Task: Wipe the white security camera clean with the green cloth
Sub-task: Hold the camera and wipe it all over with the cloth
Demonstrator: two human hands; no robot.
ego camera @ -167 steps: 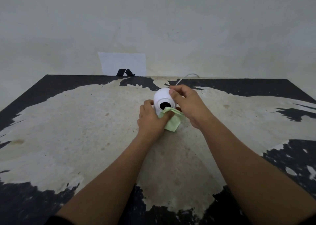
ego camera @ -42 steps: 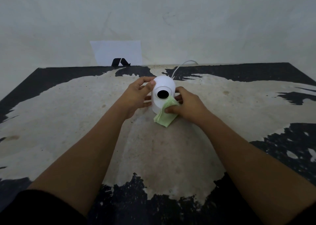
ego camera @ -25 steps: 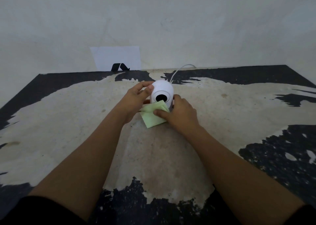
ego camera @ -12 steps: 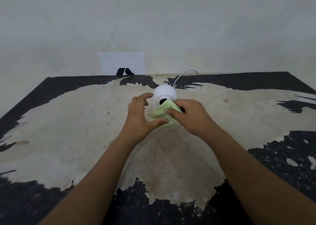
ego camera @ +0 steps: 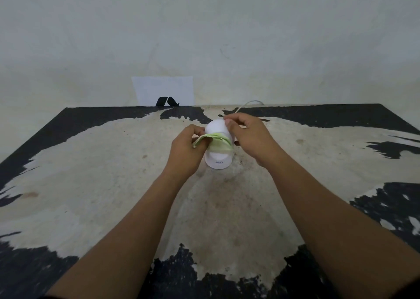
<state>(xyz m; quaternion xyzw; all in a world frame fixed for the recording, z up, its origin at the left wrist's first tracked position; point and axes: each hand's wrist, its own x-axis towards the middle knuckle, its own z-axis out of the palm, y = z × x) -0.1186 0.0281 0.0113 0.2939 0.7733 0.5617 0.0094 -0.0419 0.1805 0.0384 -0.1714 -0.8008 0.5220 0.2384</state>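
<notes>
Head view, looking down across the table: the white security camera (ego camera: 218, 156) stands upright near the middle of the worn tabletop (ego camera: 113, 185), between the two hands. The left hand (ego camera: 187, 149) pinches one end of the green cloth (ego camera: 217, 142), which is stretched as a band across the front of the camera's head, covering the lens. The right hand (ego camera: 246, 139) is curled round the far side, thumb on the dome; whether it grips the cloth's other end I cannot tell.

The risk I see is tipping. The camera looks light, a smooth plastic cylinder with a rounded ball top on a small base, and a sideways tug on the cloth could topple it or skid it across the table. The thin white cable (ego camera: 248, 104) trailing off the back edge could also snag or pull. Grit from the table, if it got into the cloth, could scratch the lens.

The cloth looks thin and soft, folded into layers. The tabletop is rough, its black coating flaked away to pale, stained patches.
</notes>
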